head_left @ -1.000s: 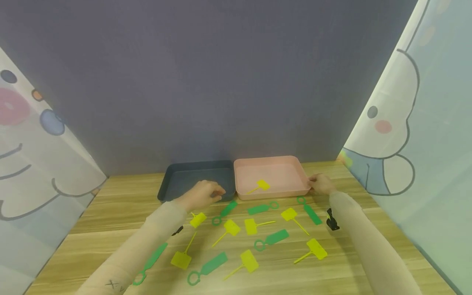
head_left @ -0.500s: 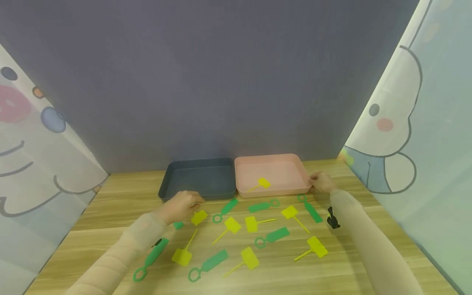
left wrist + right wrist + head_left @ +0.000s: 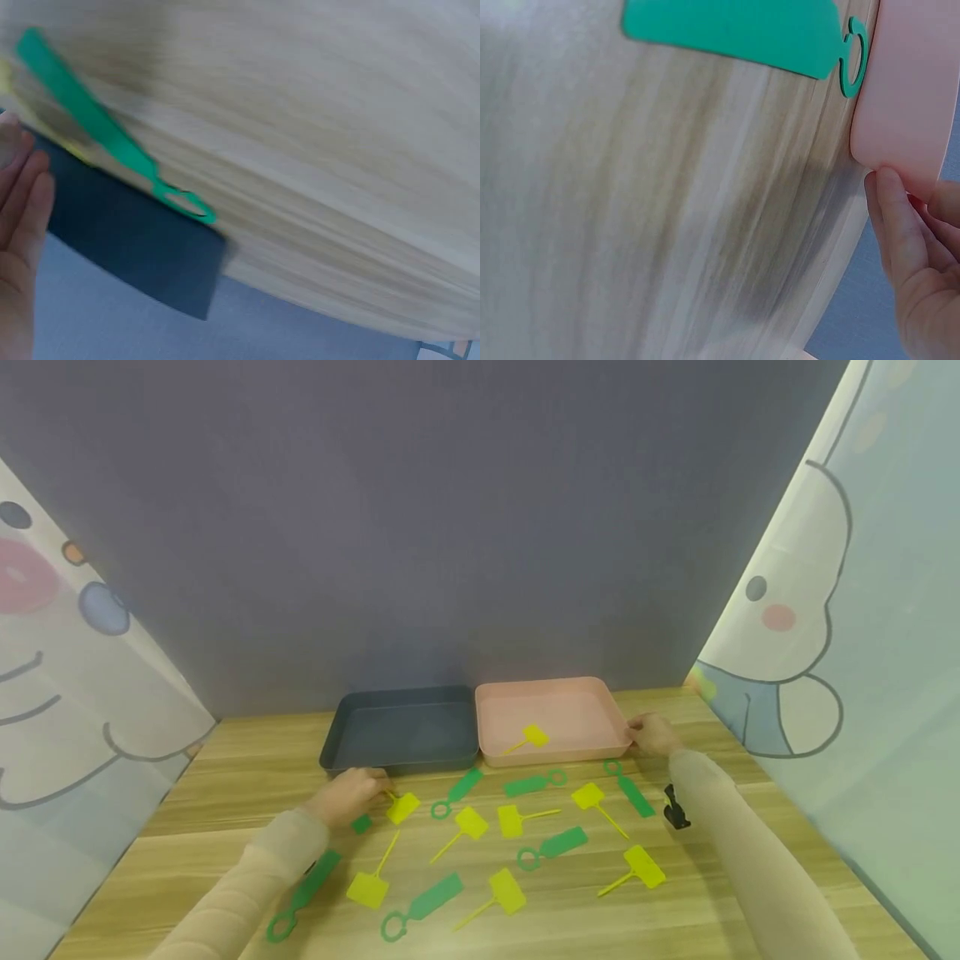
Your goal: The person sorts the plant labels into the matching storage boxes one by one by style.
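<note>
Just in front of the dark tray's [image 3: 405,767] left part hovers my left hand [image 3: 348,797], its fingers mostly straight in the left wrist view. Beneath it lies a green loop tag [image 3: 362,823], partly hidden in the head view but whole as a green tag [image 3: 94,120] from the left wrist. A yellow tag [image 3: 403,808] lies by the fingertips; whether they touch it I cannot tell. My right hand [image 3: 655,734] pinches the right side of the pink tray [image 3: 562,754], thumb near the rim and fingers against the outer wall. One yellow tag [image 3: 536,736] lies inside that tray.
Several green loop tags [image 3: 562,842] and yellow stemmed tags [image 3: 507,891] lie scattered across the wooden table [image 3: 570,927]. A grey wall [image 3: 480,527] rises behind the trays, and cartoon-printed curtains [image 3: 885,710] flank both sides. A black device [image 3: 676,810] shows beside the right forearm.
My left hand has moved left from over the dark tray's front edge to its front left, uncovering the tray's inside. The right hand has stayed at the pink tray.
</note>
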Action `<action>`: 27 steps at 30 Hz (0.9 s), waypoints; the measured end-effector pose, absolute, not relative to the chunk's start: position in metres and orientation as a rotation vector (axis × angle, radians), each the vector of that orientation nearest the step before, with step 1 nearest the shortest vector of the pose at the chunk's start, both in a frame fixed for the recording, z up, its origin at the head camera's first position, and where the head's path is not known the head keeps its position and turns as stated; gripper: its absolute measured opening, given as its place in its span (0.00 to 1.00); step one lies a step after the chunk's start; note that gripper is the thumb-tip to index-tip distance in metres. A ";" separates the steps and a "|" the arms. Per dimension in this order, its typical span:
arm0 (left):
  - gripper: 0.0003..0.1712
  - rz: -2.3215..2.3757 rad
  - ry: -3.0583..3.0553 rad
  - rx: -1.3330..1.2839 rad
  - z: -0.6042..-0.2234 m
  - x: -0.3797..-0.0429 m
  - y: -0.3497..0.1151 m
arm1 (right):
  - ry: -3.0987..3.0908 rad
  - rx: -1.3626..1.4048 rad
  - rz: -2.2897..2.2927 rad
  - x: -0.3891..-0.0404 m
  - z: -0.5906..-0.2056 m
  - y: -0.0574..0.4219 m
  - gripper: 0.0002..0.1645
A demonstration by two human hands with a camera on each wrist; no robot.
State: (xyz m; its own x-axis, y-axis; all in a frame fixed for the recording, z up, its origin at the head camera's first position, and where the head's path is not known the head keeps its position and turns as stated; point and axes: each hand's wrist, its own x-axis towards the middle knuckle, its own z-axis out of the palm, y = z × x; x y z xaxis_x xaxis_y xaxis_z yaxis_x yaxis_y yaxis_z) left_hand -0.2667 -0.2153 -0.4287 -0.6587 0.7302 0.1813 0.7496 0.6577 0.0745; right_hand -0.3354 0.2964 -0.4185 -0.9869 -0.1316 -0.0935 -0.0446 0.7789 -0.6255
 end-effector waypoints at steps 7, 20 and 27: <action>0.12 -0.066 -2.612 -1.264 -0.442 -0.274 -0.219 | 2.854 -0.149 -0.978 -0.335 -0.420 0.298 0.20; 0.09 -0.276 -2.562 -1.274 -0.450 -0.282 -0.226 | 2.837 -0.118 -0.999 -0.337 -0.422 0.296 0.21; 0.07 -0.302 -2.628 -1.220 -0.455 -0.285 -0.230 | 2.830 -0.112 -1.011 -0.337 -0.422 0.297 0.22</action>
